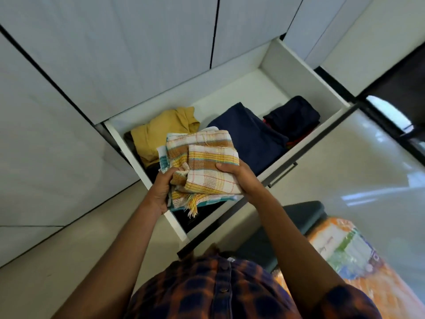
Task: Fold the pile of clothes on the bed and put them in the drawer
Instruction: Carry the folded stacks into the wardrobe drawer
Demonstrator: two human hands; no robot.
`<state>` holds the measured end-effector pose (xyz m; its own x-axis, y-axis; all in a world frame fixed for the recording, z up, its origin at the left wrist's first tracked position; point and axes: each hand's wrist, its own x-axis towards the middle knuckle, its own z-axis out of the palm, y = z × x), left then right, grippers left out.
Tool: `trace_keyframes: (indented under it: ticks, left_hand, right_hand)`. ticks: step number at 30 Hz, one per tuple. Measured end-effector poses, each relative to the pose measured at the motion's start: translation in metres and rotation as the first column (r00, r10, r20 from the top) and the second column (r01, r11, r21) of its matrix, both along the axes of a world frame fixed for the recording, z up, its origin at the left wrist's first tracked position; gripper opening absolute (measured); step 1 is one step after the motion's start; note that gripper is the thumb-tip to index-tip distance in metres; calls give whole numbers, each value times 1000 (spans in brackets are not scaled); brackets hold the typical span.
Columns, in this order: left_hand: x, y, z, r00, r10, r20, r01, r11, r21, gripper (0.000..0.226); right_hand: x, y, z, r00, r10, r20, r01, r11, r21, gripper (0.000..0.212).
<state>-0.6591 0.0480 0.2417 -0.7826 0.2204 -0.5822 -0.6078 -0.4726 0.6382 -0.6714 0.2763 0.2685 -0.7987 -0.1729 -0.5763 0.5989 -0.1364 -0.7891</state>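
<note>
I hold a folded stack of checked cloths (202, 162), white with yellow, brown and teal stripes, over the open white drawer (296, 72). My left hand (164, 187) grips the stack's near left corner. My right hand (239, 178) grips its right side, thumb on top. A fringe hangs from the stack's near edge. Inside the drawer lie a mustard garment (161, 132) at the left, a folded navy garment (248, 132) in the middle, and a dark folded pile (294, 118) with red edges at the right.
White wardrobe doors (115, 54) rise behind the drawer. A dark stool (299, 219) stands below the drawer front at the right, next to an orange plastic-wrapped package (349, 256). The floor (368, 162) is glossy pale tile. My checked shirt fills the bottom of the view.
</note>
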Motion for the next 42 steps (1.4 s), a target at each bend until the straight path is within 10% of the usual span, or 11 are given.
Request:
trace_keyframes:
  ticks: [7, 17, 24, 32, 42]
  left_hand:
    - [-61, 24, -2, 993, 105, 46, -105, 994, -6, 17]
    - [-277, 102, -28, 951, 208, 229, -212, 977, -7, 46]
    - [-353, 113, -88, 880, 336, 335, -305, 941, -145, 46]
    - [-368, 114, -170, 841, 367, 397, -227, 906, -357, 20]
    - [-365, 118, -184, 839, 430, 332, -240, 842, -484, 44]
  right_hand:
    - [-79, 22, -2, 999, 47, -23, -44, 994, 101, 69]
    - [-338, 81, -35, 954, 272, 123, -285, 953, 101, 39]
    - [-451, 74, -100, 871, 446, 208, -486, 847, 218, 60]
    - [-443, 85, -184, 854, 517, 62, -510, 805, 304, 12]
    - [-442, 89, -189, 758, 642, -118, -580, 745, 330, 35]
